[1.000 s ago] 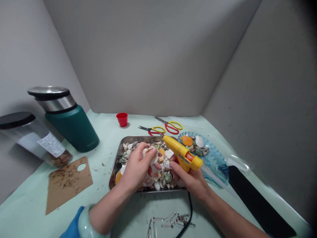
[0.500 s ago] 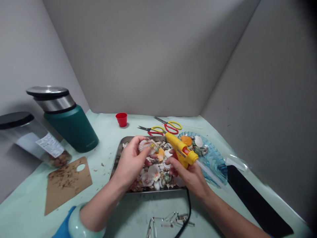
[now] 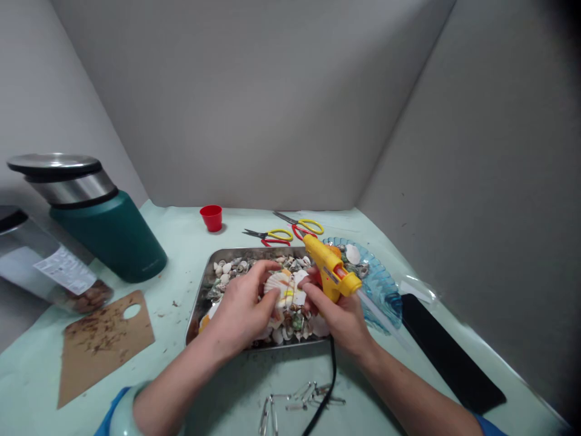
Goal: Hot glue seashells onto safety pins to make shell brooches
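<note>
Left hand (image 3: 245, 303) curled round it, thumb at the near edge: a pale, ribbed, fan-shaped seashell (image 3: 276, 282), held over the silvery, shell-filled metal tray (image 3: 290, 346). It looks light, stiff, probably brittle, those ribs giving decent grip; best pinched by the rim, 1 thumb and 1 finger. Right hand (image 3: 342, 318) wraps the yellow plastic glue gun (image 3: 321, 254), nose pointing away.

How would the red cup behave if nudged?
The cup would probably tip fairly easily, since its base is narrower than its rim. It's likely light: it's small and looks like plastic. Once on its side, it may roll in a curve, given the round, tapered wall.
</note>
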`<action>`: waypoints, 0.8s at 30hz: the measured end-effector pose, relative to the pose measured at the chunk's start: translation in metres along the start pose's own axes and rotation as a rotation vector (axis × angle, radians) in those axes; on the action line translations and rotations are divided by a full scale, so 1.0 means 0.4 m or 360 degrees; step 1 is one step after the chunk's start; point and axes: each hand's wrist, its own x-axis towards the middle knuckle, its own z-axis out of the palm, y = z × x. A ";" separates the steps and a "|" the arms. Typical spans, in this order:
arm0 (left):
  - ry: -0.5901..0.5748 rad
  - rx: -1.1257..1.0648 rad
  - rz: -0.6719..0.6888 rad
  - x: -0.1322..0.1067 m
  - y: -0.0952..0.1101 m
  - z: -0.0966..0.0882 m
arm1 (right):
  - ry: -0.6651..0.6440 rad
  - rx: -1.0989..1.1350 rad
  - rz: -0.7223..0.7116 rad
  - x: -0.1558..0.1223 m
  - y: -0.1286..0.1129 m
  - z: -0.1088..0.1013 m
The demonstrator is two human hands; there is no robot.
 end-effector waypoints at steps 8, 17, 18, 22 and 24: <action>-0.0030 0.0158 0.0204 -0.002 0.004 0.003 | -0.0070 -0.0157 -0.0025 0.003 0.009 -0.014; -0.0111 0.0002 0.0032 0.003 -0.015 0.008 | -0.0106 -0.0211 0.0078 0.003 -0.007 -0.007; -0.0121 -0.0056 0.0004 0.005 -0.018 0.009 | -0.0110 -0.0198 0.0093 0.004 -0.009 -0.005; -0.0142 -0.0229 -0.0102 0.009 -0.029 0.012 | -0.0096 -0.0160 0.0098 0.005 -0.012 -0.004; -0.0129 -0.0228 -0.0109 0.010 -0.031 0.011 | -0.0083 -0.0162 0.0101 0.006 -0.012 -0.005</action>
